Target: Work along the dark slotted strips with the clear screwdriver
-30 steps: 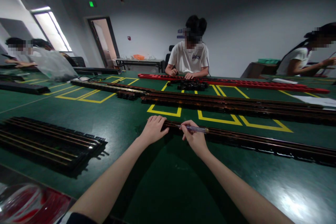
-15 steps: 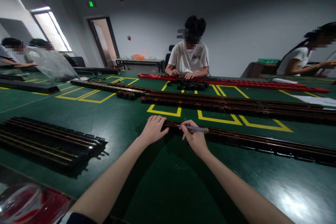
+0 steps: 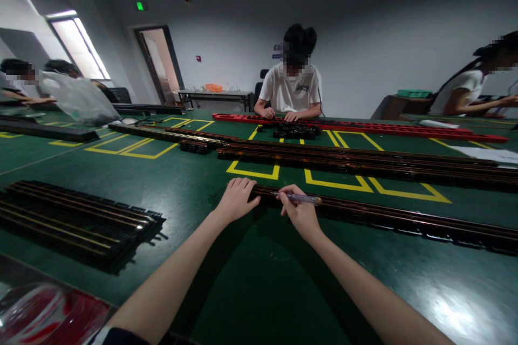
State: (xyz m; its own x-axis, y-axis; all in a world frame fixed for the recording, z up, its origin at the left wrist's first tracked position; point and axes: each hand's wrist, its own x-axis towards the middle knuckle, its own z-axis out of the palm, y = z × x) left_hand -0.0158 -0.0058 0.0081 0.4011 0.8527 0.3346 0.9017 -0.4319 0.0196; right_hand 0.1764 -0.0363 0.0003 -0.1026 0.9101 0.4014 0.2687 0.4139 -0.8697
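**Two bare hands at a long dark rail (image 3: 388,214) with a pen-like tool (image 3: 311,200)**

The rail lies on the green table (image 3: 259,291), nearest the person, and runs from the hands to the right edge of view. The left hand (image 3: 238,199) lies over its left end, fingers close together and thumb spread; whether it grips or merely rests cannot be told. The right hand (image 3: 298,210) is closed, pinching the tool between thumb and fingers, its tip pointing left over the rail; contact is unclear. Beyond lies a bundle of similar rails (image 3: 364,160); at left, a shorter stack (image 3: 73,215). A co-worker (image 3: 291,83) sits opposite, behind a red strip (image 3: 404,130).
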